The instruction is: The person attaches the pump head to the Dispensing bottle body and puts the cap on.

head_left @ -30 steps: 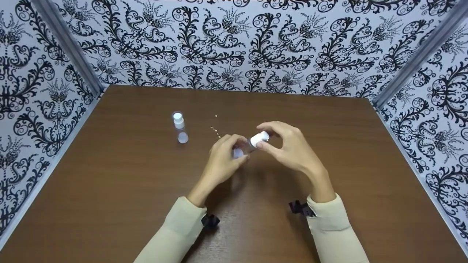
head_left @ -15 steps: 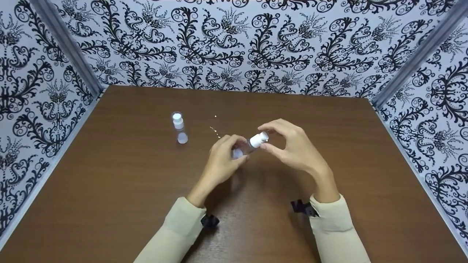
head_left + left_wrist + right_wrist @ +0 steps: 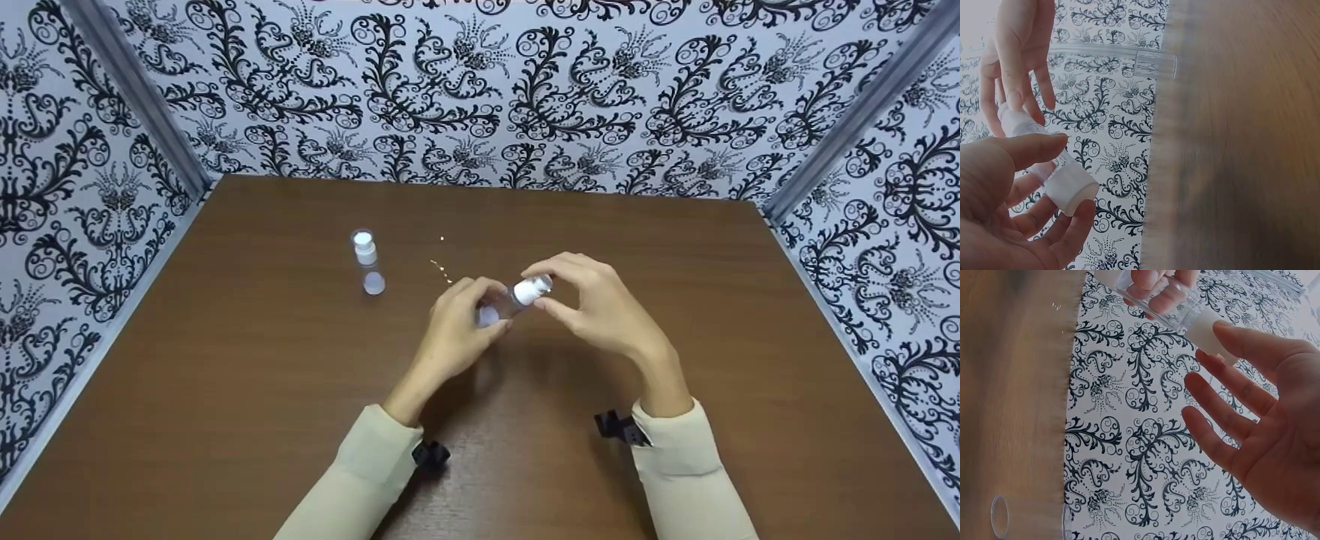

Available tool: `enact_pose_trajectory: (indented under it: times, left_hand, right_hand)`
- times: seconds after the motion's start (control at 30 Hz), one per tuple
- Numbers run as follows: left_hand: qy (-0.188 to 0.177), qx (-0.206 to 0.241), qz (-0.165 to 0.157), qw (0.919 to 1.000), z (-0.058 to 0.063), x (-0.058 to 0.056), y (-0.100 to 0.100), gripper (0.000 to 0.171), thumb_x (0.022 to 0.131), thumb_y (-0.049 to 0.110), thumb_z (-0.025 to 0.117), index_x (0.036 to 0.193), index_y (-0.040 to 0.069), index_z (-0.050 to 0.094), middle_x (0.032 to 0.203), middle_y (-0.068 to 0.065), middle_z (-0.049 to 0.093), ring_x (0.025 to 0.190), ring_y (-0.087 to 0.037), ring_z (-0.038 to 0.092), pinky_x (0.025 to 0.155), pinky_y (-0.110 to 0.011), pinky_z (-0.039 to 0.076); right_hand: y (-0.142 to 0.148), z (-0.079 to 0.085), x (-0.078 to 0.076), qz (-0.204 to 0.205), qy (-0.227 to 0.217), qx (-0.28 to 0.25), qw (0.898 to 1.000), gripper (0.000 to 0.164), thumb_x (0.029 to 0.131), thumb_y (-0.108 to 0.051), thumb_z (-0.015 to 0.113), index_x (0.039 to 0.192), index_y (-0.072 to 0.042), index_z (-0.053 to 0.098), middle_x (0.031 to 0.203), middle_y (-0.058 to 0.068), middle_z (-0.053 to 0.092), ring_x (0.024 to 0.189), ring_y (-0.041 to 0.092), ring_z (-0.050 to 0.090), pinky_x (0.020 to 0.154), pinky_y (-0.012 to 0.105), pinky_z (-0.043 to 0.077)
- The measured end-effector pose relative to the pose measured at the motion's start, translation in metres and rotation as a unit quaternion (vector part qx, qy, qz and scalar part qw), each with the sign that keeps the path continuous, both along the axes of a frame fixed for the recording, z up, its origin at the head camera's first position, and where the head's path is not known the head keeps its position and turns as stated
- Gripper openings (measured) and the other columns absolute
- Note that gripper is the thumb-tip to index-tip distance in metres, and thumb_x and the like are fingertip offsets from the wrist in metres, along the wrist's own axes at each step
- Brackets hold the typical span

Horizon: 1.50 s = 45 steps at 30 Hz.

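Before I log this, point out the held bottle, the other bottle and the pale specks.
Held bottle [image 3: 524, 292]: head view, on its white end section.
Other bottle [image 3: 367, 257]: head view, on its white collar.
Pale specks [image 3: 442, 268]: head view, one midway along the streak.

Brown wood-look counter [image 3: 300, 420], pale trim [image 3: 86, 349] along its left edge. Capped spare bottle [image 3: 366, 259], clear with white pump top, stands left of centre, well in from the back edge. Short broken line of tiny white specks [image 3: 442, 268] to its right, plus one lone speck [image 3: 442, 238] farther back. Upright clear cylinder [image 3: 1030, 517] near counter's back, seen in both wrist views. White walls [image 3: 450, 82], black scroll-and-flower print, three sides; grey posts [image 3: 862, 112] at both back corners.
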<state>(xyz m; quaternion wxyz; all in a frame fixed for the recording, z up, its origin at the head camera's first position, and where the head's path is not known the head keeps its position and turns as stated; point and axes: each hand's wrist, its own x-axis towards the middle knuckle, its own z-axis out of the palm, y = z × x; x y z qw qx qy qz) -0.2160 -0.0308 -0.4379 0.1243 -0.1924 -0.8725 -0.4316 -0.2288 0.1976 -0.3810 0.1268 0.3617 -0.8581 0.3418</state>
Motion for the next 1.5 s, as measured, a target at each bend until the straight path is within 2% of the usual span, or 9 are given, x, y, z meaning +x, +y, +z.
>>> enact_pose_trajectory:
  times: [0.2, 0.43, 0.63, 0.9, 1.03, 1.2, 1.33, 1.5]
  left_hand:
    - [0.007, 0.004, 0.0, 1.0, -0.0013, -0.0004, 0.0002, 0.036, 0.083, 0.013, 0.091, 0.115, 0.012, 0.073, 0.106, -0.004, 0.07, 0.097, -0.02, 0.065, 0.085, -0.038, 0.052]
    - [0.017, 0.006, -0.002, 0.9998, -0.0031, -0.0009, 0.0003, 0.036, 0.083, 0.012, 0.091, 0.113, 0.011, 0.073, 0.105, -0.005, 0.071, 0.097, -0.022, 0.065, 0.085, -0.04, 0.052]
    - [0.018, -0.001, 0.003, 0.9998, -0.0038, -0.0008, 0.0005, 0.035, 0.082, 0.013, 0.091, 0.113, 0.012, 0.074, 0.103, -0.004, 0.07, 0.096, -0.021, 0.065, 0.084, -0.04, 0.052]
    - [0.006, 0.013, -0.01, 0.9998, -0.0031, 0.0016, 0.0005, 0.035, 0.084, 0.011, 0.091, 0.114, 0.012, 0.073, 0.104, -0.003, 0.069, 0.095, -0.021, 0.063, 0.082, -0.037, 0.05]
    - [0.012, 0.01, -0.007, 0.9999, -0.0038, 0.0009, 0.0007, 0.035, 0.084, 0.013, 0.091, 0.114, 0.012, 0.074, 0.104, -0.004, 0.07, 0.095, -0.021, 0.063, 0.082, -0.037, 0.051]
    - [0.02, 0.01, -0.004, 0.9997, -0.0045, 0.0, 0.0006, 0.035, 0.083, 0.012, 0.091, 0.114, 0.011, 0.073, 0.103, -0.004, 0.07, 0.094, -0.021, 0.064, 0.082, -0.038, 0.051]
    - [0.021, 0.011, -0.005, 0.9997, -0.0044, -0.0001, 0.0007, 0.035, 0.083, 0.012, 0.091, 0.113, 0.011, 0.074, 0.103, -0.004, 0.07, 0.094, -0.021, 0.063, 0.082, -0.037, 0.05]
    - [0.019, 0.013, -0.003, 0.9997, -0.0047, -0.0009, 0.0012, 0.035, 0.082, 0.011, 0.091, 0.113, 0.012, 0.074, 0.102, -0.004, 0.07, 0.093, -0.021, 0.063, 0.081, -0.036, 0.049]
  right_hand:
    - [-0.0012, -0.0006, 0.0003, -0.001, 0.002, 0.002, 1.0, 0.025, 0.094, -0.009, 0.081, 0.119, -0.013, 0.077, 0.113, -0.006, 0.075, 0.106, 0.012, 0.066, 0.097, 0.04, 0.05]
    - [-0.0025, -0.0025, -0.0002, -0.018, -0.007, 0.0, 1.0, 0.02, 0.096, -0.018, 0.081, 0.115, -0.015, 0.077, 0.109, -0.009, 0.074, 0.101, 0.009, 0.065, 0.094, 0.04, 0.051]
    - [-0.0053, -0.0049, -0.0002, -0.036, -0.031, -0.012, 0.999, 0.016, 0.096, -0.019, 0.081, 0.11, -0.015, 0.076, 0.102, -0.009, 0.072, 0.095, 0.009, 0.064, 0.09, 0.033, 0.052]
    - [-0.0074, -0.0054, 0.0011, -0.072, -0.061, -0.005, 0.996, 0.011, 0.096, -0.023, 0.081, 0.104, -0.018, 0.075, 0.097, -0.009, 0.072, 0.094, 0.01, 0.068, 0.088, 0.035, 0.054]
    - [-0.0076, -0.0049, 0.0013, -0.078, -0.064, 0.0, 0.995, 0.014, 0.096, -0.025, 0.081, 0.104, -0.017, 0.075, 0.097, -0.008, 0.072, 0.094, 0.013, 0.069, 0.088, 0.036, 0.054]
    - [-0.0067, -0.0034, 0.0014, -0.069, -0.067, -0.011, 0.995, 0.028, 0.096, -0.028, 0.081, 0.118, -0.012, 0.074, 0.106, -0.005, 0.073, 0.1, 0.013, 0.069, 0.094, 0.037, 0.056]
    - [-0.0035, -0.002, 0.0014, -0.061, -0.053, -0.016, 0.997, 0.037, 0.094, -0.028, 0.083, 0.125, -0.011, 0.073, 0.111, -0.004, 0.072, 0.102, 0.012, 0.066, 0.097, 0.037, 0.055]
    - [0.0012, -0.0001, 0.0009, -0.038, -0.023, -0.016, 0.999, 0.038, 0.092, -0.023, 0.086, 0.126, -0.012, 0.073, 0.116, -0.005, 0.071, 0.104, 0.011, 0.066, 0.096, 0.034, 0.053]
